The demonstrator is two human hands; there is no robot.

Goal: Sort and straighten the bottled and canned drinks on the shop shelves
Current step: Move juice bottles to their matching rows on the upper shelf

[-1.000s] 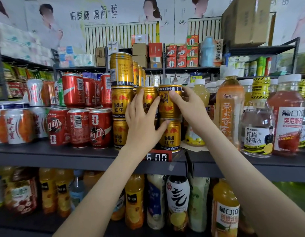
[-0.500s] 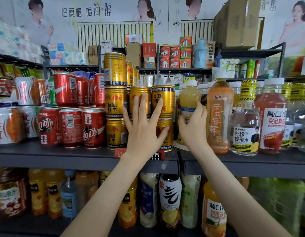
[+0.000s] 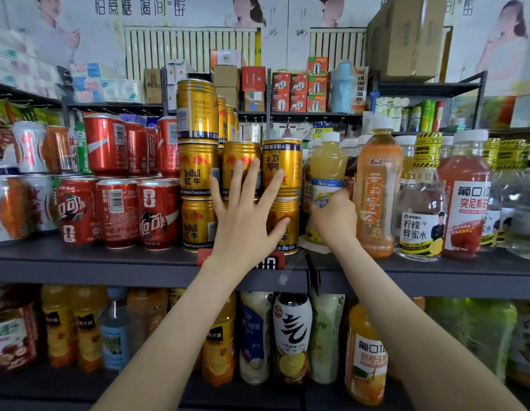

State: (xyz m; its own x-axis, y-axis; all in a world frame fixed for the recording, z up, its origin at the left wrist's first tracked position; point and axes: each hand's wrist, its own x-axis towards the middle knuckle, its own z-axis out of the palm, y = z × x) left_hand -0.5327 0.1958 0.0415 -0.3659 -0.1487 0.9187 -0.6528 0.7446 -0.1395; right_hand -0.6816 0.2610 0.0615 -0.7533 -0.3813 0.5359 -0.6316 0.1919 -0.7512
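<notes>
Gold Red Bull cans (image 3: 197,170) stand stacked in columns at the middle of the upper shelf (image 3: 109,261). My left hand (image 3: 245,215) lies flat with spread fingers against the front of two stacks; one upper can (image 3: 282,166) stands upside down. Just to the right, my right hand (image 3: 335,218) grips the lower body of a yellow juice bottle (image 3: 327,170) with a white cap. The bottle stands upright between the gold cans and an orange tea bottle (image 3: 376,191).
Red cola cans (image 3: 117,212) fill the shelf's left part in two tiers, white and orange cans further left. Clear and red bottles (image 3: 465,200) crowd the right. Several juice bottles (image 3: 292,336) line the lower shelf. Boxes stand on shelves behind.
My right hand left the upside-down gold can, moved right and down, and closed round the yellow juice bottle. My left hand stayed on the can stacks, its fingers flattening out.
</notes>
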